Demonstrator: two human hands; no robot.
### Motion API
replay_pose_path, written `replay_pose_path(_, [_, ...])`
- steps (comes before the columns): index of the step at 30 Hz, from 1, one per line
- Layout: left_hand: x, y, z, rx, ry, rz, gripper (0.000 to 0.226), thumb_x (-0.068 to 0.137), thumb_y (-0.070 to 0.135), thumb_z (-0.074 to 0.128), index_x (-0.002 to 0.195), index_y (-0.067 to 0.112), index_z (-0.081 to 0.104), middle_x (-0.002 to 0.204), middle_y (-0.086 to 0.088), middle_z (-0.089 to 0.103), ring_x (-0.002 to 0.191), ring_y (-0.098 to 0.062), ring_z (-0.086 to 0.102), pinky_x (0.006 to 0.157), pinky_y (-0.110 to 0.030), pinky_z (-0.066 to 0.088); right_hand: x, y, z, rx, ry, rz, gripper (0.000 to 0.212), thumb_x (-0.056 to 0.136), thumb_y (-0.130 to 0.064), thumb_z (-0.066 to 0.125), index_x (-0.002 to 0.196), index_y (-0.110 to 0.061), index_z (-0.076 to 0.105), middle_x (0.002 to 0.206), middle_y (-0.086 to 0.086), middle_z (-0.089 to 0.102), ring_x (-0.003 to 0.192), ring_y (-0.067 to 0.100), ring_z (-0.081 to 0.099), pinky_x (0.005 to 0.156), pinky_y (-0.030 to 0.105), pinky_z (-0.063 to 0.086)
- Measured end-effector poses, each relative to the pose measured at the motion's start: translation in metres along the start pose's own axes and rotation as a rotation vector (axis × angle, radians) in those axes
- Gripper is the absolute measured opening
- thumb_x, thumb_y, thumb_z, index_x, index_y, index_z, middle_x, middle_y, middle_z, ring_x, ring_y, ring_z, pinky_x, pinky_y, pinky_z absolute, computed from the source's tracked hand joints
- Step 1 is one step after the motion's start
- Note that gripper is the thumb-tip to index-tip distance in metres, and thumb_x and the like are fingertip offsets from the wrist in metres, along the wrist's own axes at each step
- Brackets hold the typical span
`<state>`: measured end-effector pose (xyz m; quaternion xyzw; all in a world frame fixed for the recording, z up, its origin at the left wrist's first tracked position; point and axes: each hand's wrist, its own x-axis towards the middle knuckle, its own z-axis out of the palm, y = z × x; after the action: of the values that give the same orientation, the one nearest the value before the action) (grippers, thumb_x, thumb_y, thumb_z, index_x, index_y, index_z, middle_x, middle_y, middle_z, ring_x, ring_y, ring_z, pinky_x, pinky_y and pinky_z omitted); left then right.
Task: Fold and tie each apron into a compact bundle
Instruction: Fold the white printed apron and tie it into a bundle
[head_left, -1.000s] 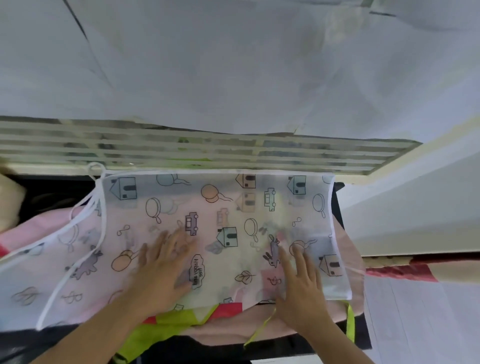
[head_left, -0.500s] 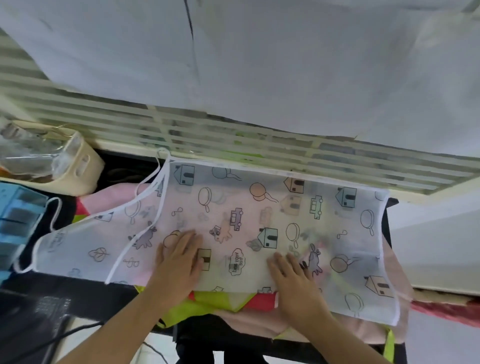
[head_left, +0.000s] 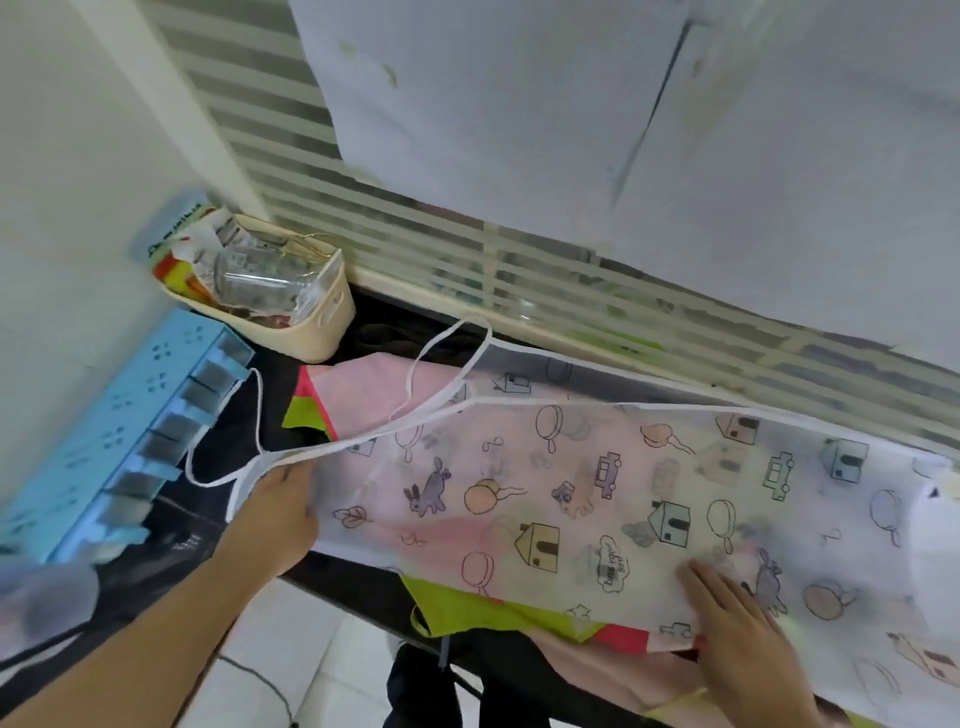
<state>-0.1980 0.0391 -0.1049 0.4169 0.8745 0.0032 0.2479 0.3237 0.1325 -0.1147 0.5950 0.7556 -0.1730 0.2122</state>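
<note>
A translucent white apron (head_left: 613, 467) printed with houses, cars and rabbits lies spread across the black table, folded lengthwise. Its white ties (head_left: 451, 347) loop out at the left end. My left hand (head_left: 278, 506) grips the apron's narrow left end, with the fabric edge lying over my fingers. My right hand (head_left: 737, 623) rests flat on the apron near its front edge, fingers straight.
Pink, green and red aprons (head_left: 363, 389) lie underneath the printed one. A cream basket (head_left: 322, 322) holding a glass jar stands at the back left. A blue rack (head_left: 130, 426) lies along the left side. Window blinds (head_left: 519, 270) run behind the black table (head_left: 343, 577).
My left hand moved from pressing flat on the middle of the apron to its left end and took hold of it. The view swung left. My right hand stayed flat.
</note>
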Motion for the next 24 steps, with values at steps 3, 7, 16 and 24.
replay_pose_path(3, [0.009, -0.011, -0.029, -0.075, 0.076, -0.071, 0.048, 0.090, -0.005, 0.054, 0.135, 0.008, 0.064, 0.125, -0.016, 0.067, 0.108, -0.033, 0.065, 0.100, -0.046, 0.055, -0.001, -0.009, -0.010, 0.059, -0.028, 0.019, 0.073, 0.091, -0.019, 0.053, 0.160, -0.035, 0.034, 0.167, -0.017, 0.028, 0.154, 0.011, 0.030, 0.119, 0.037, 0.038])
replay_pose_path(7, [0.032, -0.012, -0.085, -0.211, 0.238, -0.135, 0.047, 0.092, 0.001, 0.054, 0.134, 0.021, 0.063, 0.124, -0.009, 0.071, 0.110, -0.036, 0.066, 0.094, -0.047, 0.054, 0.000, -0.012, -0.015, 0.113, -0.022, 0.045, 0.075, 0.093, -0.018, 0.049, 0.162, -0.038, 0.026, 0.169, -0.020, 0.020, 0.155, 0.007, 0.023, 0.120, 0.032, 0.034])
replay_pose_path(16, [-0.012, 0.064, -0.060, -0.246, -0.175, 0.408, 0.027, 0.090, 0.030, 0.072, 0.100, 0.053, 0.063, 0.107, 0.024, 0.067, 0.096, 0.006, 0.063, 0.084, -0.026, 0.054, -0.006, -0.042, -0.019, 0.083, 0.016, 0.045, 0.089, 0.086, -0.018, 0.054, 0.164, -0.026, 0.012, 0.172, -0.005, 0.014, 0.156, 0.018, 0.021, 0.124, 0.035, 0.027])
replay_pose_path(24, [-0.068, 0.095, 0.055, 0.369, -0.311, 0.682, 0.114, 0.069, 0.035, 0.085, 0.161, 0.031, 0.019, 0.161, 0.004, 0.033, 0.146, -0.025, 0.043, 0.111, -0.064, 0.043, -0.017, -0.047, -0.010, 0.031, 0.010, -0.103, 0.086, 0.055, -0.008, 0.075, 0.137, -0.030, 0.067, 0.135, -0.011, 0.069, 0.114, 0.014, 0.070, 0.077, 0.031, 0.062])
